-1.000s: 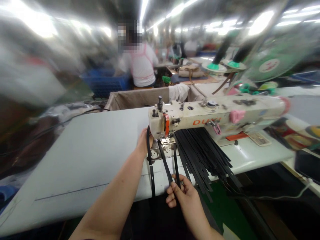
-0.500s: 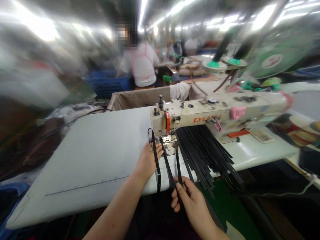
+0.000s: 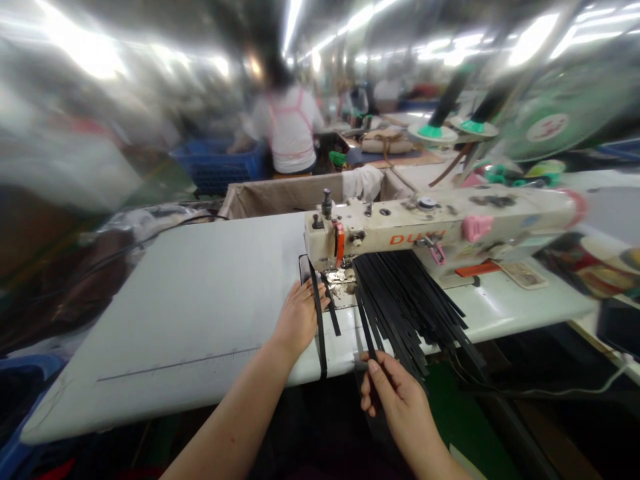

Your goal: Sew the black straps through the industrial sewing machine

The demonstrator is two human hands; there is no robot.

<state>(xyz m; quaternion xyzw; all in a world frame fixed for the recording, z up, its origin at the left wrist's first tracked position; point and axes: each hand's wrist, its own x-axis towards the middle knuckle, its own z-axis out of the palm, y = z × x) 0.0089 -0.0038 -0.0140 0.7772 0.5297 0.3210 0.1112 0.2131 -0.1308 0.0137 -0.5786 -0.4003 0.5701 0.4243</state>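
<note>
My left hand [image 3: 299, 317] rests on the white table just in front of the sewing machine's needle plate [image 3: 341, 288], fingers closed on a black strap [image 3: 320, 333] that hangs over the table's front edge. My right hand [image 3: 395, 397] is below the table edge, its fingertips pinching the lower end of another black strap [image 3: 363, 323] that runs up to the machine's foot. A short strap end [image 3: 332, 311] lies beside my left hand. A pile of black straps [image 3: 407, 300] lies under the arm of the cream sewing machine [image 3: 430, 227].
The white table [image 3: 200, 300] stretches left. Behind it are a cloth-lined bin [image 3: 280, 193], a blue crate [image 3: 220, 167] and a person in white with back turned [image 3: 287, 130]. A green fan [image 3: 555, 120] and thread cones [image 3: 433, 130] stand at the right.
My left hand came out from beside the machine head toward me with its strap. My right hand shifted right and now pinches a single strap nearer the pile.
</note>
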